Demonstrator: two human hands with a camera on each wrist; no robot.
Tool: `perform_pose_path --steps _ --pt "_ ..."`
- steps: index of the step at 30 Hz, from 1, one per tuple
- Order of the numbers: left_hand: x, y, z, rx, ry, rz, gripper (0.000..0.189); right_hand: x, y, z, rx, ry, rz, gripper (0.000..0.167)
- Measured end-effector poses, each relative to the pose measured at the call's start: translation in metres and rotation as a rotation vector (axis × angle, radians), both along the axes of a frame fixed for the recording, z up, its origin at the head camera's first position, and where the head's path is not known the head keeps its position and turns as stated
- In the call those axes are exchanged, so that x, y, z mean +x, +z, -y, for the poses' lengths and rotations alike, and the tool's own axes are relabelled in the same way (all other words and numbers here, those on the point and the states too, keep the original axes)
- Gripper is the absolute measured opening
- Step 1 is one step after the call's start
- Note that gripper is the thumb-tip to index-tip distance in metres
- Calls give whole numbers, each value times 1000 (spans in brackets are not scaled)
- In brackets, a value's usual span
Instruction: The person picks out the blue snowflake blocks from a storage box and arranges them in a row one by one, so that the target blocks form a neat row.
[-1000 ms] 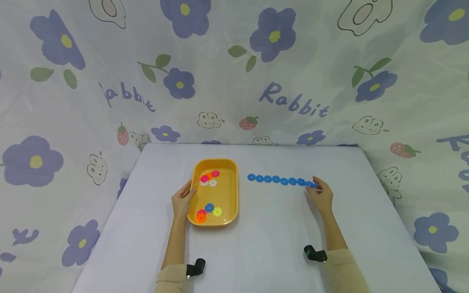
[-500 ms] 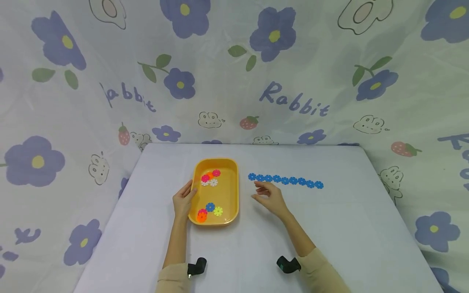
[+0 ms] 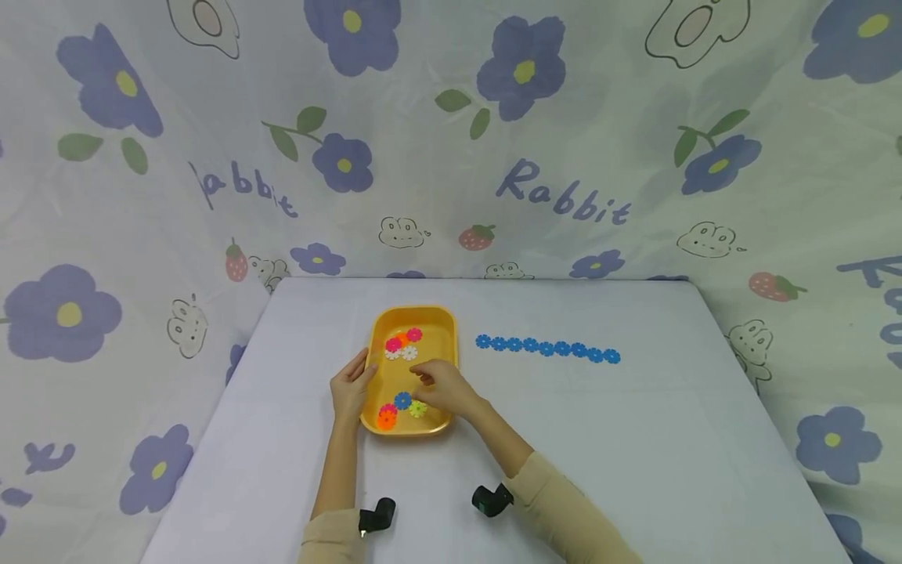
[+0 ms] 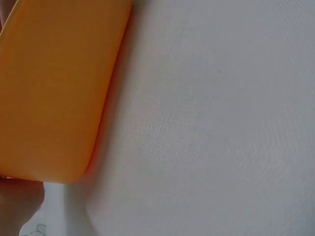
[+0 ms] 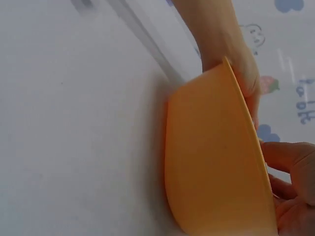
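Observation:
A yellow tray (image 3: pixel 438 337) stands left of centre on the white table. My left hand (image 3: pixel 350 389) grips its left rim, thumb over the edge; the left wrist view shows the tray's outer wall (image 4: pixel 59 88). Over the right part of the tray reaches my right hand (image 3: pixel 449 388), fingers bent and apart, with nothing seen between them. Its thumb tip comes close beside a blue flower-shaped disc (image 3: pixel 402 400). Near that lie a yellow disc (image 3: pixel 417 410), a pink disc and an orange disc (image 3: pixel 386 421). Pink, orange and white discs (image 3: pixel 409 353) lie toward the tray's far end.
Right of the tray, a row of several blue flower-shaped discs (image 3: pixel 546 348) runs across the table (image 3: pixel 676 439), edge to edge. A flower-printed cloth (image 3: pixel 423 180) hangs behind and at the sides.
My right hand has left the right end of the blue row, leaving a blue disc there, and moved left over the tray. My left hand has stayed on the tray rim.

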State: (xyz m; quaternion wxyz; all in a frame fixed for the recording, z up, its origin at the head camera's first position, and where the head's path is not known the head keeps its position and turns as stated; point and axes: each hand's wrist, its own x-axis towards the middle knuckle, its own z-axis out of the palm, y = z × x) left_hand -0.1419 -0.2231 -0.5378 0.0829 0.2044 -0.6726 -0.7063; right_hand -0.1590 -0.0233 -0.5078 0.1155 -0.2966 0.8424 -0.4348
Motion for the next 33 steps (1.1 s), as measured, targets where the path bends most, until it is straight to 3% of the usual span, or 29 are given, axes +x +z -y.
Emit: perform_pose_path --steps 4,8,14,20,29,33 --pt "0 0 1 -13 -8 4 42 1 -3 22 155 57 15 44" --pt "0 -1 1 -14 0 -14 42 2 -11 37 286 77 -31 39" --pt "-1 -3 1 -5 11 -29 41 2 -19 50 408 89 -81 30" --pt "-1 -2 1 2 9 -39 41 3 -20 55 421 160 -127 19" --pt "0 1 2 17 -10 -54 43 6 -19 62 496 202 -168 29" --pt "0 0 1 28 -8 -49 43 7 -20 62 413 181 -91 21"
